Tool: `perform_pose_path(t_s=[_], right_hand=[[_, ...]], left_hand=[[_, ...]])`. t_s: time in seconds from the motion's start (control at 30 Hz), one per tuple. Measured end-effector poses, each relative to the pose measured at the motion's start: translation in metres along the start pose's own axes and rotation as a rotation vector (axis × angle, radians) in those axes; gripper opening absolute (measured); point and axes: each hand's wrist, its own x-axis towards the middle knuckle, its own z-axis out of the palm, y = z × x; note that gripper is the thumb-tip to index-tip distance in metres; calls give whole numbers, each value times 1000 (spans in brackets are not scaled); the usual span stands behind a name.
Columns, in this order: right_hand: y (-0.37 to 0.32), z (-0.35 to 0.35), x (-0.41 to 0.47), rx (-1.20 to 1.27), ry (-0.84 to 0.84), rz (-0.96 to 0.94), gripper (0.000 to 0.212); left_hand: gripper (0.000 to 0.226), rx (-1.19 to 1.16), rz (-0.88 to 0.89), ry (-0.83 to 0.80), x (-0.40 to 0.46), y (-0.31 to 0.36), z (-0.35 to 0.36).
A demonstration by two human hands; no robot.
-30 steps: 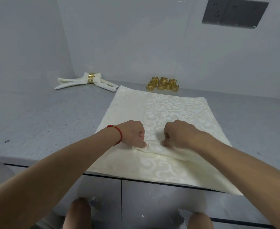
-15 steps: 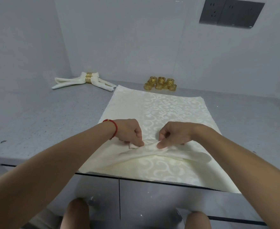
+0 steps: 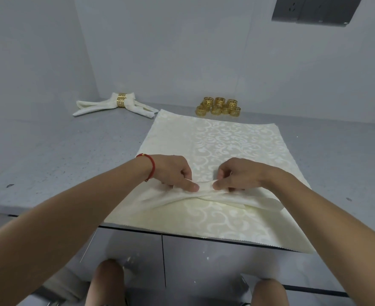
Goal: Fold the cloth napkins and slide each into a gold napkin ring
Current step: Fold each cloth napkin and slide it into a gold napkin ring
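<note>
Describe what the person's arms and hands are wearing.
Both forearms are bare: no sleeves or gloves show. The left hand has a thin red cord bracelet round its wrist, with a small gold bead near the top. The right hand and its wrist carry nothing. No rings show on the fingers.

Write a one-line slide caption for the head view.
Both hands pinch a fold in the napkin; gold rings wait behind.

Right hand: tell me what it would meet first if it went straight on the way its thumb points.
The right hand points its thumb leftward along the raised fold of the napkin. Going on, it would probably first meet the left hand, whose thumb tip lies just across that pinched ridge, though depth is uncertain.
</note>
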Motion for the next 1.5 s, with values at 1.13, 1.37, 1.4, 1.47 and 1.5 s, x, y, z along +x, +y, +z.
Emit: perform_pose_path(t_s=[1.13, 1.37, 1.4, 1.47, 1.5], right_hand=[[18, 49, -1, -353, 506, -608, 10], [19, 32, 11, 109, 399, -430, 12], [18, 31, 11, 187, 377, -387, 15], [16, 31, 10, 265, 340, -349, 17], [15, 30, 9, 284, 325, -337, 16]], left_hand=[[24, 252, 135, 599, -2, 28, 50], [36, 243, 69, 502, 3, 45, 42], [36, 222, 62, 485, 3, 45, 40], [39, 194, 61, 464, 4, 42, 38], [41, 188, 60, 456, 5, 41, 37]])
